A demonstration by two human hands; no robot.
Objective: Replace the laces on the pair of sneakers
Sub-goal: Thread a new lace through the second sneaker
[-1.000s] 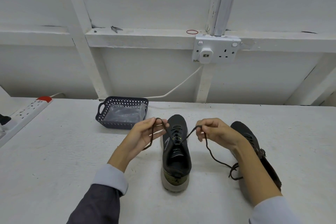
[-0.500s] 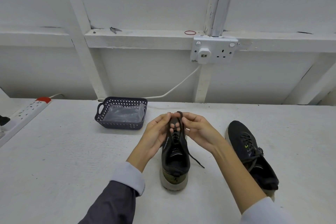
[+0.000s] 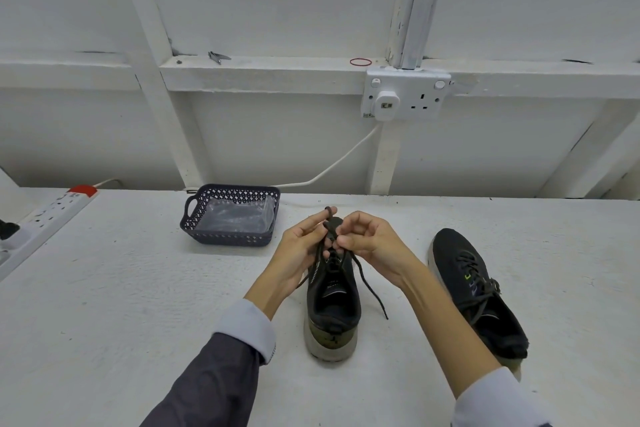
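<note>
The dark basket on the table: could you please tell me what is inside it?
Inside the basket lies crumpled clear plastic, covering most of its floor. Whether anything sits beneath the plastic cannot be seen.

Dark grey sleeve [image 3: 214,381], pale cuffs [image 3: 250,326].

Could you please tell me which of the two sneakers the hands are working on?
The centre sneaker: left hand and right hand pinch its lace. The other sneaker lies untouched to the right.
</note>
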